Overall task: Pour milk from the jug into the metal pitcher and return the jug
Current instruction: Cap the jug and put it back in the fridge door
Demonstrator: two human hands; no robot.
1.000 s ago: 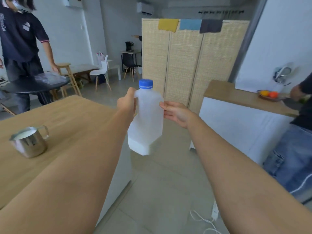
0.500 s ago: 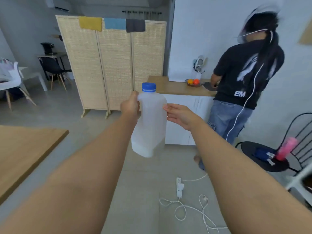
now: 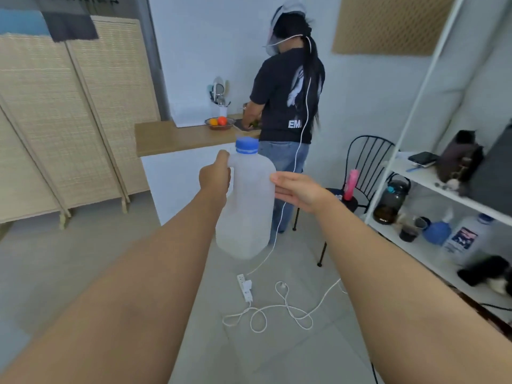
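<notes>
**Plastic jug carried off the table and toward the shelf**

Blue-capped and nearly empty, the jug (image 3: 245, 206) hangs in mid-air over the floor, upright with a slight tilt. My left hand (image 3: 215, 177) is clenched round its handle and carries the weight. My right hand (image 3: 297, 189) lies flat, fingers straight, against the jug's right side; it steadies and grips nothing.

What changed: a second ago the wooden table was at my left with the metal pitcher standing on it, filled with milk. Half a second ago only the table's corner was left in view. Now table and pitcher are both out of frame, and I have swung right, past the screen (image 3: 55, 120) and the counter (image 3: 182, 138), until the white shelf (image 3: 415, 173) fills the right side. The jug kept its place between my hands throughout, cap on.

I read that as the pour being done and the return under way. A similar blue-capped bottle (image 3: 468, 236) stands on the lower shelf, so I judge the jug belongs near there, though I cannot be sure.

Two cautions: a power strip (image 3: 245, 286) and loose cord (image 3: 277, 314) lie on the floor ahead, and a person (image 3: 288, 106) works at the counter just beyond the jug.
</notes>
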